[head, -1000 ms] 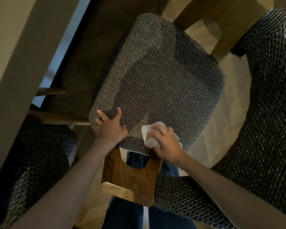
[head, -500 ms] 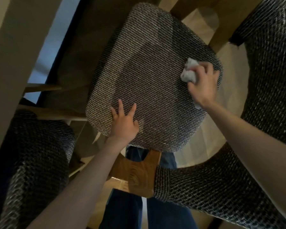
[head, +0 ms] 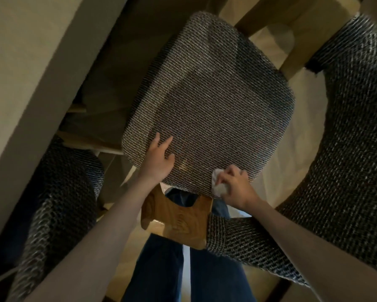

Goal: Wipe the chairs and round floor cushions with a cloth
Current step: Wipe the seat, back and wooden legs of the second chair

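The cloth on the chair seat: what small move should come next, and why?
Probably push the cloth away across the seat: the right hand grips it at the near edge, the far fabric lies open ahead, and the left hand rests flat on it.

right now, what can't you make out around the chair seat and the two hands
Head view, the only one:
- Cloth: mostly hidden inside the right hand, so its size and shape are unclear.
- Chair seat: its near edge is partly covered by the left hand and the right hand.
- Chair on the left: dark, blurred, cut off by the bottom edge.
- Curved backrest: cut off by the right edge.
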A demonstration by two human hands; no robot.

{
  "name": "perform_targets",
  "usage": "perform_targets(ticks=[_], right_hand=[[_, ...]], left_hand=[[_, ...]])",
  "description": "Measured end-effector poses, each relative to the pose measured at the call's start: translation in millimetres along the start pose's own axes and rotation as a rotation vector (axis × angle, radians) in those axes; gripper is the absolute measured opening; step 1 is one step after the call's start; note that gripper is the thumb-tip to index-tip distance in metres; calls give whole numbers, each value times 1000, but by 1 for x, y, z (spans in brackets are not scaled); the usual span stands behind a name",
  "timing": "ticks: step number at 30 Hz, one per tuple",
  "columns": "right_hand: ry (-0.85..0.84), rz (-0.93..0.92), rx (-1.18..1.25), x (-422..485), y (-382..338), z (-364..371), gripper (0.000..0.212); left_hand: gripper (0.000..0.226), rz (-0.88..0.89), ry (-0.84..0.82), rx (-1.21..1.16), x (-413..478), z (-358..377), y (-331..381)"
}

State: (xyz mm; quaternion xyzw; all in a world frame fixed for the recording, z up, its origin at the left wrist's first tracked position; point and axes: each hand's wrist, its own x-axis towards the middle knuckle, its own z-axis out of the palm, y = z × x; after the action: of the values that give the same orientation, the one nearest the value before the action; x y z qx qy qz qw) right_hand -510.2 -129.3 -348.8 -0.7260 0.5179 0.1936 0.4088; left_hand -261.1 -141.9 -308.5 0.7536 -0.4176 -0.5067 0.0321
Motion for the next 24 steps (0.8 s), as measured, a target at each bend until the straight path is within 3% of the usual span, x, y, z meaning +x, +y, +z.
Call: perform_targets(ticks=[3, 6, 11, 17, 24], right_hand=[[40, -82, -5, -4, -22, -15, 34], [116, -290, 39, 13, -63, -39, 41], [135, -519, -72, 73, -147, -54, 52], [76, -614, -323, 125, -213, -26, 48], [-113, -702, -650, 103, -200, -12, 39]], left_hand=[[56, -52, 116, -78, -20, -9, -8], [56, -92, 203, -159, -48, -12, -20], [40, -177, 401, -328, -97, -4, -37], [25, -191, 426, -557, -122, 6, -41], [27, -179, 430, -594, -124, 10, -30]])
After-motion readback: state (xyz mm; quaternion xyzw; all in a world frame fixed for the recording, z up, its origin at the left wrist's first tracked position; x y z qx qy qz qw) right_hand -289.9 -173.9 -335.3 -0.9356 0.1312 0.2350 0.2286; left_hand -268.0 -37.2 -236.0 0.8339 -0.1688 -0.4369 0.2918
